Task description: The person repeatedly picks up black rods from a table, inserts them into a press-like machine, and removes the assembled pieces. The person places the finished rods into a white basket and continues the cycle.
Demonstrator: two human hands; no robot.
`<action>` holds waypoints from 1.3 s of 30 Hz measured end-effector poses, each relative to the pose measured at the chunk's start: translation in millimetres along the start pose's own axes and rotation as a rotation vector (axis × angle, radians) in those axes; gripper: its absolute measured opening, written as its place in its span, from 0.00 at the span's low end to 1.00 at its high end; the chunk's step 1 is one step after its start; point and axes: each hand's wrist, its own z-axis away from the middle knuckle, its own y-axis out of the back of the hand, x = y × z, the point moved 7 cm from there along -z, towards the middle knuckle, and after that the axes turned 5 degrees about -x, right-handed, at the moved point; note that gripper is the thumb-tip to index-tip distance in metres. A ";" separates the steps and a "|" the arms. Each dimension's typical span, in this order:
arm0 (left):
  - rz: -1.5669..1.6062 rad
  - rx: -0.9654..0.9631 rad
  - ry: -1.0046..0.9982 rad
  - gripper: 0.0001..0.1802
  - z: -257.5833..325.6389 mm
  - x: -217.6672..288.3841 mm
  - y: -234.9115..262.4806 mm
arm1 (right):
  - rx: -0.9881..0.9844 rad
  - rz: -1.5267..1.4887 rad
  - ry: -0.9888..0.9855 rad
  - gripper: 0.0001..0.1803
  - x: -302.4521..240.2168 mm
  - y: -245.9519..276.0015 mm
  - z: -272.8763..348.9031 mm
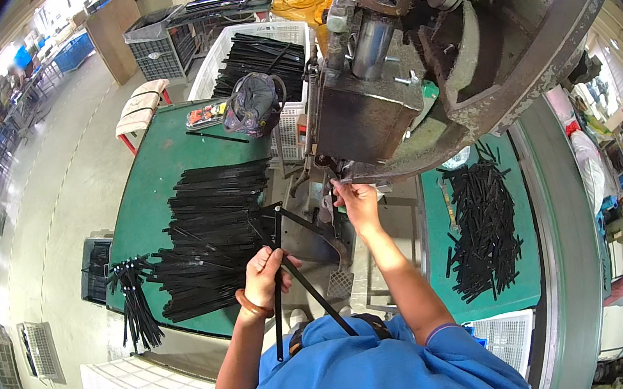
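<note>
My left hand (264, 279), with a brown bangle at its wrist, is closed around a few long black flat strips (313, 289). They cross each other in my grip, some ends pointing down toward my body and others up toward the machine. My right hand (361, 207) is raised under the head of a heavy grey press (368, 118). Its thumb and fingers are pinched together at the tooling; what lies between them is too small to make out. Left of my hands, a wide pile of long black strips (207, 240) lies on a green tabletop (139, 187).
Shorter black pieces (483, 231) are heaped on the right green table (431, 202) beside a wrench (450, 208). A bundle of strips (136, 296) overhangs the left table edge. A dark bag (253, 106) sits near a white crate (290, 30) of strips. A foot pedal (339, 283) is below.
</note>
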 end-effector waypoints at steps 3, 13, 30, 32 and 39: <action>0.000 -0.025 0.016 0.09 -0.4 -5.4 -4.5 | 0.042 0.072 0.078 0.09 -1.4 -4.9 0.8; -0.006 -0.157 0.129 0.12 -22.9 -14.9 -50.0 | 0.009 -0.467 -0.195 0.06 14.4 1.4 4.9; -0.009 -0.207 0.152 0.10 -83.9 -65.8 -112.7 | -0.293 0.225 -0.387 0.18 -25.2 49.5 144.1; -0.006 -0.217 0.169 0.10 -83.8 -74.6 -108.8 | -0.258 0.202 -0.392 0.21 -27.4 47.1 145.6; 0.113 -0.422 0.175 0.17 -57.8 -66.5 -104.2 | -0.194 0.129 -0.312 0.23 -23.0 29.3 157.2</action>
